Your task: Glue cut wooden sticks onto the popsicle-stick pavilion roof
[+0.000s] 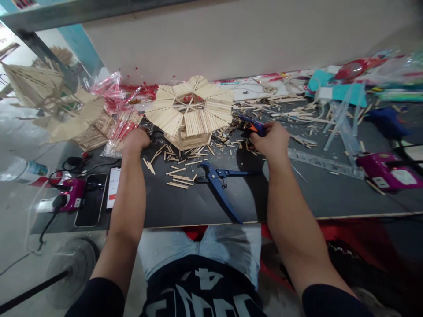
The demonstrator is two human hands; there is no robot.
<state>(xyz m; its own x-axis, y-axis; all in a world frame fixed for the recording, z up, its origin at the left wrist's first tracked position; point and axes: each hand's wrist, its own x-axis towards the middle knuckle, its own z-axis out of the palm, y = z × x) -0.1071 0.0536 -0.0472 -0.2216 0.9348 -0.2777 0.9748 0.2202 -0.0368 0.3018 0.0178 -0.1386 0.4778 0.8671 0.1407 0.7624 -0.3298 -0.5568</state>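
At the left, my left hand (137, 138) is closed, its fingertips mostly hidden, beside a clear plastic packet of red-marked sticks (124, 125). My right hand (273, 140) grips what looks like a dark blue glue gun (257, 127) with an orange part, pointing left. Between my hands stands a wooden stick model (198, 121), with a ring of flared, slatted panels above a many-sided base. Short cut sticks (181, 176) lie scattered in front of it. A blue-handled cutter (218, 180) rests open on the dark table, nearer to me.
Two phones (90, 200) and a purple power strip (74, 193) lie at the left. More stick models (89, 119) stand behind them. To the right are a clear ruler (325, 163), another blue tool (386, 122) and a purple power box (390, 171). A wall (247, 39) rises behind.
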